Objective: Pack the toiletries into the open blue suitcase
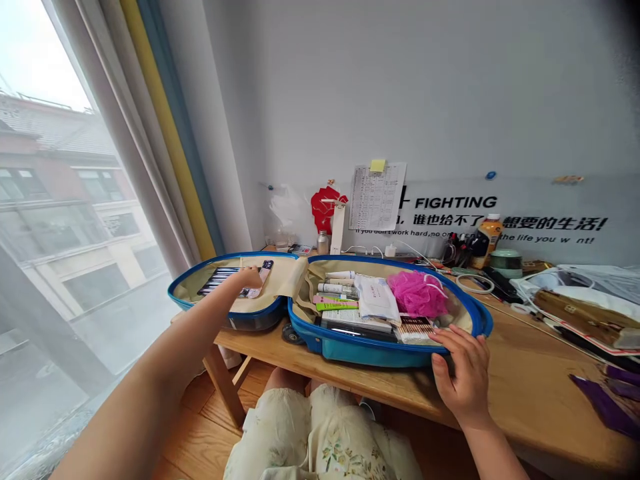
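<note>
An open blue suitcase [380, 353] with a beige lining lies on the wooden table, its two halves spread side by side. In the left half, my left hand [248, 277] is closed at the edge of a flat pinkish packet [264, 275]; its fingertips are partly hidden. Beside it lies a dark pack with pale stripes [219, 280]. My right hand [463, 367] rests on the right half's front rim, fingers stretched and thumb apart. Near it are a pack of cotton swabs [415, 329], a pink bath puff [419, 293], a white packet [376, 298] and several tubes [336, 289].
Behind the suitcase stand a white upright stand [338, 229] and a small metallic bottle [323, 241]. Further right are an orange-labelled bottle [486, 240], a green jar [505, 263], cables and a brown pouch [585, 317]. Purple cloth pieces [603, 403] lie at the table's right.
</note>
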A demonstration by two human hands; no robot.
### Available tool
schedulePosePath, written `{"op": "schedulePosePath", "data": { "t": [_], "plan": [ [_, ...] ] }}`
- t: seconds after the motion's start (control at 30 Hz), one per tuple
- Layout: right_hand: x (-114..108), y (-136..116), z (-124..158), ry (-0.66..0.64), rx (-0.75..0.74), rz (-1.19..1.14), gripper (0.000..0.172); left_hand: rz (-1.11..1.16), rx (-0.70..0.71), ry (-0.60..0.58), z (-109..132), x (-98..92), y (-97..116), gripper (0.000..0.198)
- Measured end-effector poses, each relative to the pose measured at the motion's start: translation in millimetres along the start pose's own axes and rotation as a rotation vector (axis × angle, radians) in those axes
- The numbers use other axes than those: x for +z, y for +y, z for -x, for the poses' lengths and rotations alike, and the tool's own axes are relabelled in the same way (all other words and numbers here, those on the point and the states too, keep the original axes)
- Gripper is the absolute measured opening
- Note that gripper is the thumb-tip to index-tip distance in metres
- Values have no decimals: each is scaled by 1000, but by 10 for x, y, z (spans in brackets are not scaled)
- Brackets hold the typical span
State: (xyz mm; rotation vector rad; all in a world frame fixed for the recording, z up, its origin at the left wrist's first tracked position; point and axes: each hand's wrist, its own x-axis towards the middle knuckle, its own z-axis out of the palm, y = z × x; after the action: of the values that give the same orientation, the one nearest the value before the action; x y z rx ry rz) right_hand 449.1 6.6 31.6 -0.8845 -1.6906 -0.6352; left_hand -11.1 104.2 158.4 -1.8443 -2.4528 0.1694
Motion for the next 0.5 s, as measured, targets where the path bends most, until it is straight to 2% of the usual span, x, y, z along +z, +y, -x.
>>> {"op": "schedulePosePath", "data": {
  "t": [0.07,0.13,0.2,0.27,0.4,0.5],
  "plan": [
    [-3,-4,-4,-3,3,-3,22,-64,-45,-96,15,111,-177,46],
    [-6,-11,-12,-5,10,3,22,-114,-57,-153,29,197,-314,61],
    [-8,-20,-23,-2,16,16,23,-149,-16,-162,40,260,-416,85],
    [-10,-23,-29,2,17,29,24,-169,59,-141,51,304,-484,97],
    [-9,-3,-11,-13,2,26,24,-181,197,-74,72,336,-541,85],
    [-4,15,14,-32,19,26,25,-178,210,-23,90,319,-545,79]
  ]
}}
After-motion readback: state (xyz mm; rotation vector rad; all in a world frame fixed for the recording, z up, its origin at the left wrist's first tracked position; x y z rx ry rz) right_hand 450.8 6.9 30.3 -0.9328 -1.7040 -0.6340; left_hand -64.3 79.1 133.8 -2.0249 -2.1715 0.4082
